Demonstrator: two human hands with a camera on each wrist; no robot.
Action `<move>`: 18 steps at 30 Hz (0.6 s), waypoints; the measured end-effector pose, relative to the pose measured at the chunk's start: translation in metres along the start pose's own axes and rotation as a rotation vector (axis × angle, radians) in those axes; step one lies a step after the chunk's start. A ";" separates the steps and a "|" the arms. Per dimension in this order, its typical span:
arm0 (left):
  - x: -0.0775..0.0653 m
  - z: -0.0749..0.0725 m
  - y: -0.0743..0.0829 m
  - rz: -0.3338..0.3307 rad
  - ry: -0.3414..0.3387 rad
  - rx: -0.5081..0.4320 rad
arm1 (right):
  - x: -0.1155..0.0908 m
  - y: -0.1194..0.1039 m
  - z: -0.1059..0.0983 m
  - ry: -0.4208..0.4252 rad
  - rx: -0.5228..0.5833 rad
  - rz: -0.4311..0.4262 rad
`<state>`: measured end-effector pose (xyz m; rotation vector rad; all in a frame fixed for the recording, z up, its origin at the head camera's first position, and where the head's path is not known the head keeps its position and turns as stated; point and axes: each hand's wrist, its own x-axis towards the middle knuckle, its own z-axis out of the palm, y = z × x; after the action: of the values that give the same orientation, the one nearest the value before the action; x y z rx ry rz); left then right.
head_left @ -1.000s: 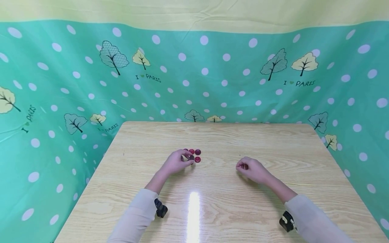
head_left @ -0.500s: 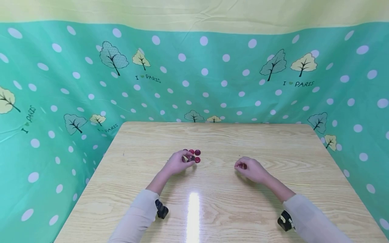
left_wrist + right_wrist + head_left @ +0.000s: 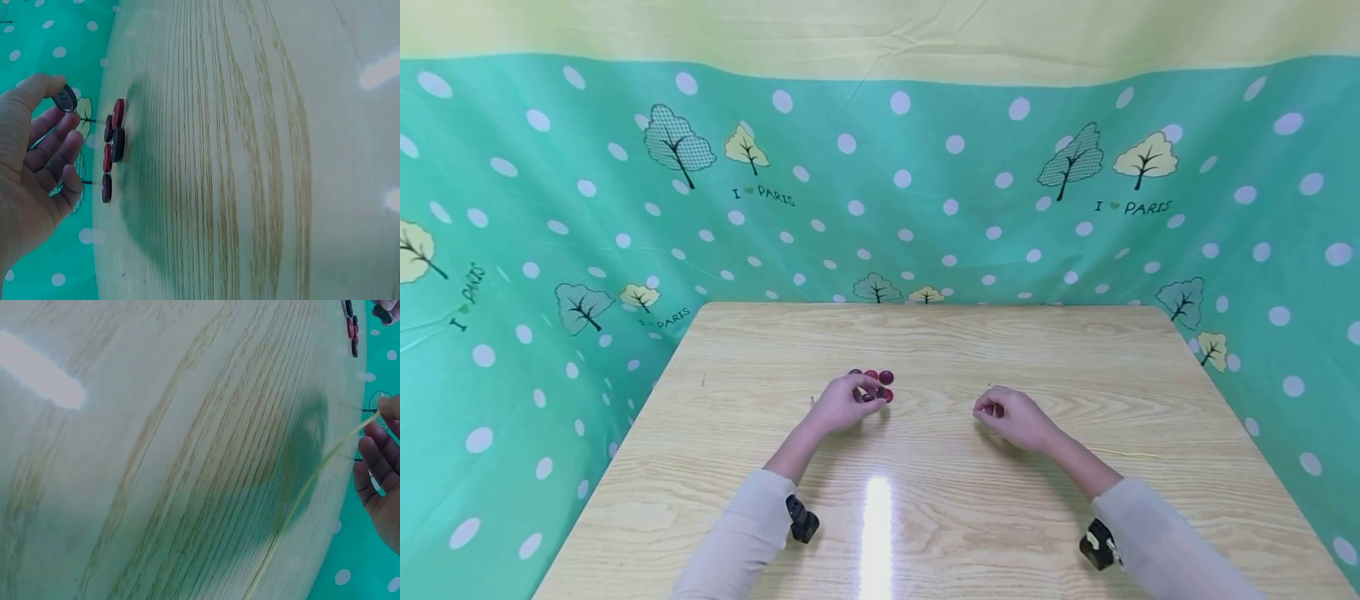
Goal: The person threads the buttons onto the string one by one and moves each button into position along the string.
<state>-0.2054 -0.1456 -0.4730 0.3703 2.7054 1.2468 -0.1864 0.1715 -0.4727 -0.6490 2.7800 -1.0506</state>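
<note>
Yellow string (image 3: 305, 489) is pinched in the grip of the right hand (image 3: 1017, 418); to its left, the left hand (image 3: 841, 403) pinches a dark button (image 3: 65, 99), raised near loose buttons (image 3: 117, 144) on the tabletop (image 3: 970, 517). Both hands have edged closer together, apparently narrowing the gap between string and button.

Patterned cloth (image 3: 850, 171) around a wooden table (image 3: 985, 517) suggests a booth.
</note>
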 end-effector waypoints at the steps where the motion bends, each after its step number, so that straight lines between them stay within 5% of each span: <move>1: 0.000 0.001 0.000 -0.001 -0.003 0.002 | 0.000 0.000 0.000 0.000 0.000 -0.001; 18: 0.003 0.011 0.004 0.021 -0.021 -0.062 | 0.004 -0.003 0.003 0.013 0.006 -0.032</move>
<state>-0.2052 -0.1346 -0.4773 0.4027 2.6451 1.3206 -0.1883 0.1663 -0.4731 -0.6911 2.7856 -1.0732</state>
